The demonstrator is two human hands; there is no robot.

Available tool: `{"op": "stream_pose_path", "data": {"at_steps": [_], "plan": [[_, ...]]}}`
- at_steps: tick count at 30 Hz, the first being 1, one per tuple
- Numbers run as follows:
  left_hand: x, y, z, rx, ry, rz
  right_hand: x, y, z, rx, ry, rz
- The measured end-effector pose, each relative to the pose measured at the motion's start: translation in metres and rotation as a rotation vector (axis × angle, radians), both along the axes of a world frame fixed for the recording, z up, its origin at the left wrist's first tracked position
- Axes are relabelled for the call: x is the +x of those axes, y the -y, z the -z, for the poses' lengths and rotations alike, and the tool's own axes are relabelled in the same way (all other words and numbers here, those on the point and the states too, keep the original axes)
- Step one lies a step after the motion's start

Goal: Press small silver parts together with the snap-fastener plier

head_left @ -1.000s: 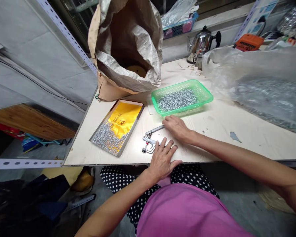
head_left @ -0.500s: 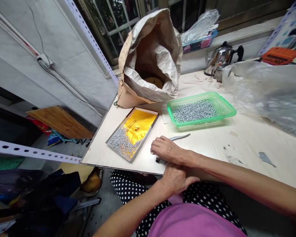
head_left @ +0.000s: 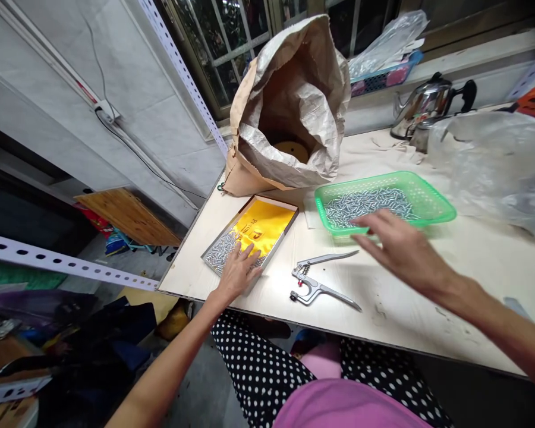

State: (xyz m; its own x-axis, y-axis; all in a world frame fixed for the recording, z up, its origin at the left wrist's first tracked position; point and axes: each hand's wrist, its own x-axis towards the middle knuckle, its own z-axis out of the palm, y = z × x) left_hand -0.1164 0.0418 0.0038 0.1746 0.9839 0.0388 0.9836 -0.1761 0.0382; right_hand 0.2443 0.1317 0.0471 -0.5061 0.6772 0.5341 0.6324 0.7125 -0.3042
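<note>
My left hand (head_left: pixel 239 268) is open, fingers spread over the near end of a shallow metal tray (head_left: pixel 282 230). In that tray lie a yellow printed packet (head_left: pixel 261 220) and many small silvery metal pieces (head_left: pixel 219 252); whether the fingertips touch them I cannot tell. My right hand (head_left: pixel 399 246) is open at the near rim of a green plastic basket (head_left: pixel 437 208), thumb and fingers apart. Similar silvery pieces (head_left: pixel 365 205) cover the basket's bottom. Between my hands, grey metal pliers (head_left: pixel 310 285) with a coil spring and a curved jaw lie on the table, handles apart.
A large open paper sack (head_left: pixel 289 113) stands at the back of the table (head_left: pixel 267 297). Behind the basket are a metal kettle (head_left: pixel 428 104) and clear plastic sheeting (head_left: pixel 494 166). A perforated metal post (head_left: pixel 182 71) rises at the left, near a leaning wooden board (head_left: pixel 125 217).
My hands have parted from their crossed position over the pliers. The left has moved to the metal tray, the right to the green basket. The pliers now lie uncovered, and the view has shifted.
</note>
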Motion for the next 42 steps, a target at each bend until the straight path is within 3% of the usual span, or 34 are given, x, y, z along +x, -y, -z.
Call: {"op": "stream_pose_path", "data": {"at_steps": [2, 5, 8, 13, 15, 19, 22, 28, 31, 36, 42], "plan": [[-0.014, -0.005, 0.011, -0.124, -0.006, 0.101, -0.009, 0.026, 0.022, -0.106, -0.022, -0.11], [-0.026, -0.02, 0.022, -0.212, -0.056, 0.12, -0.02, 0.051, 0.049, -0.208, -0.024, -0.173], [-0.031, -0.043, 0.023, -0.123, -0.147, 0.062, -0.023, 0.061, 0.065, -0.253, -0.023, -0.162], [-0.033, -0.066, 0.013, 0.129, -0.143, -0.192, -0.015, 0.071, 0.078, -0.29, -0.023, -0.152], [-0.033, -0.058, 0.012, 0.142, -0.141, -0.171, -0.012, 0.076, 0.082, -0.31, -0.03, -0.143], [-0.036, -0.022, 0.018, 0.086, -0.198, 0.081, -0.008, 0.086, 0.089, -0.363, -0.08, -0.137], [-0.037, -0.006, 0.023, 0.081, -0.196, 0.163, -0.009, 0.09, 0.093, -0.367, -0.115, -0.142], [-0.02, -0.036, 0.017, 0.176, -0.049, 0.178, -0.014, 0.092, 0.093, -0.317, -0.119, -0.128], [-0.008, -0.053, 0.012, 0.076, -0.057, 0.214, -0.013, 0.093, 0.091, -0.301, -0.127, -0.125], [-0.002, -0.062, 0.012, -0.049, -0.009, 0.131, -0.02, 0.092, 0.076, -0.324, -0.181, -0.154], [-0.005, -0.053, 0.011, -0.04, 0.601, -0.138, -0.079, 0.052, 0.041, -0.396, -0.358, -0.261]]}}
